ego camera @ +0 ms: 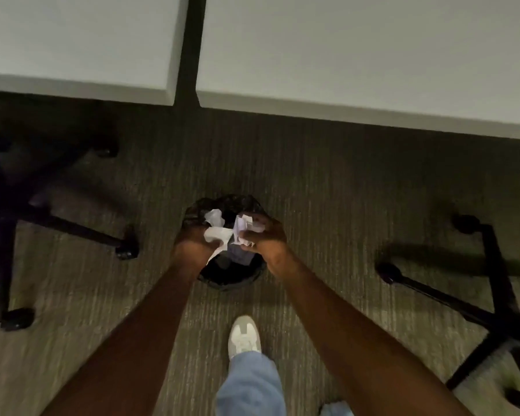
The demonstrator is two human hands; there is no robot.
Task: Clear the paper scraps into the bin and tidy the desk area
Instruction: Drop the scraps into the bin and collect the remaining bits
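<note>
A small round bin (231, 277) with a black liner stands on the carpet below me. Both my hands hover right over its mouth. My left hand (192, 240) grips white crumpled paper scraps (218, 232), which hang over the opening. My right hand (264, 234) is closed on another crumpled scrap (243, 228) beside them. The two hands nearly touch. The bin's inside is dark and mostly hidden by my hands.
Two white desks (357, 61) with a dark gap between them (189, 49) run across the top. Black wheeled chair bases stand on the left (57, 223) and on the right (493, 310). My white shoe (244, 337) stands just behind the bin.
</note>
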